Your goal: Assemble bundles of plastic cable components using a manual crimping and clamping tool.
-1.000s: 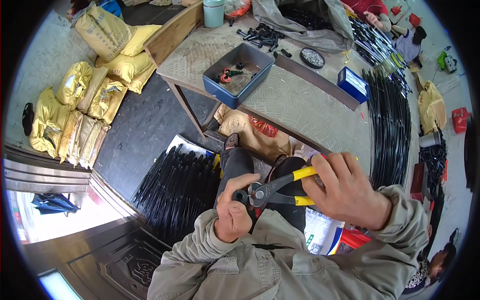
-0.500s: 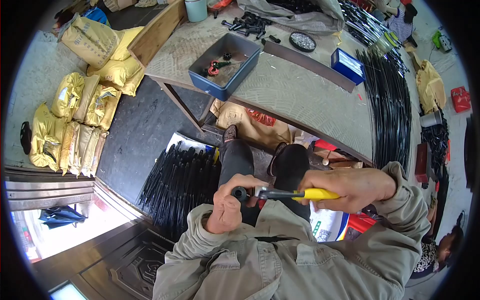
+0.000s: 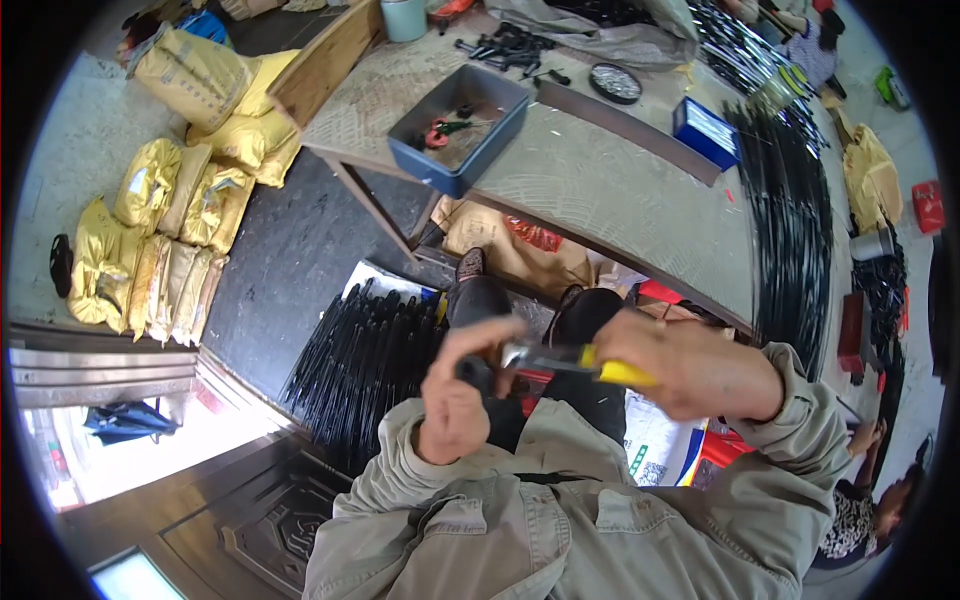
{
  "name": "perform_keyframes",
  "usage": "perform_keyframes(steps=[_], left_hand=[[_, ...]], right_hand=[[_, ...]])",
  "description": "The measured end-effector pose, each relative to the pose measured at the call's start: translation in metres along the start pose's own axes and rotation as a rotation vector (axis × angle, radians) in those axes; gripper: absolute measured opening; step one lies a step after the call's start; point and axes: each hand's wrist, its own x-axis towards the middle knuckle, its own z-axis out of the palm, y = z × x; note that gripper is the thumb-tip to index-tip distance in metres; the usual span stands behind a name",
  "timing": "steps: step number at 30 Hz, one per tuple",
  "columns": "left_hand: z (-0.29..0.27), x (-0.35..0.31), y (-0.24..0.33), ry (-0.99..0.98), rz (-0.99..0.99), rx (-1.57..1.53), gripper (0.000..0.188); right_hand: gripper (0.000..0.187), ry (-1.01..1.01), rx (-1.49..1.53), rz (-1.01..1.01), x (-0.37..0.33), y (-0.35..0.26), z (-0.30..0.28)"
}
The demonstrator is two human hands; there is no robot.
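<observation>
Over my lap, my left hand (image 3: 455,405) is closed around a black tubular piece (image 3: 475,374) with a round open end. My right hand (image 3: 690,368) grips what look like pliers (image 3: 622,371) with yellow handles and a metal head. The tool's head reaches the left hand's fingers, right beside the black piece. Motion blur hides whether the jaws bite on it. Both hands are smeared, the right one more so.
Ahead is a worktable (image 3: 590,190) bearing a grey-blue bin (image 3: 425,172), a blue box (image 3: 706,135), a round dish (image 3: 615,84) and long black rods (image 3: 790,230). More black rods (image 3: 360,350) stand bundled at my left leg. Yellow sacks (image 3: 150,185) are piled far left. Other people are at the right.
My right hand has risen slightly and the tool now tilts, its yellow handles lower than its head. The left fingers have lifted a little. The whole view has shifted slightly.
</observation>
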Motion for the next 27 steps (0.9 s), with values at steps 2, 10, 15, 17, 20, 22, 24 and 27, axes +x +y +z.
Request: perform_keyframes(steps=[2,10,15,17,20,22,24,27], left_hand=[[-0.02,0.02,0.016,0.243,0.192,-0.093,0.054],[-0.161,-0.012,0.148,0.387,0.798,-0.062,0.044],[-0.146,0.011,0.027,0.362,-0.019,0.597,0.03],[-0.143,0.029,-0.047,0.116,-0.231,0.803,0.03],[-0.187,0.008,-0.147,0.031,-0.272,0.855,0.031],[-0.239,-0.025,-0.224,-0.042,-0.399,0.941,0.037],[-0.226,-0.044,-0.258,-0.143,-0.656,1.369,0.052],[-0.212,-0.038,-0.295,-0.116,-0.453,1.383,0.046]], right_hand=[[0.025,0.408,-0.302,-0.1,0.005,0.028,-0.005],[0.026,0.715,-0.862,0.448,-0.016,0.152,-0.035],[0.016,0.875,-1.056,0.451,-0.055,0.168,-0.024],[0.012,0.865,-1.038,0.655,-0.082,0.17,-0.012],[0.005,0.888,-0.891,0.659,-0.089,0.143,-0.006],[0.007,0.902,-0.849,0.719,-0.106,0.141,-0.005],[0.009,0.931,-0.762,0.839,-0.136,0.135,-0.009],[0.018,0.915,-0.701,0.955,-0.166,0.165,-0.014]])
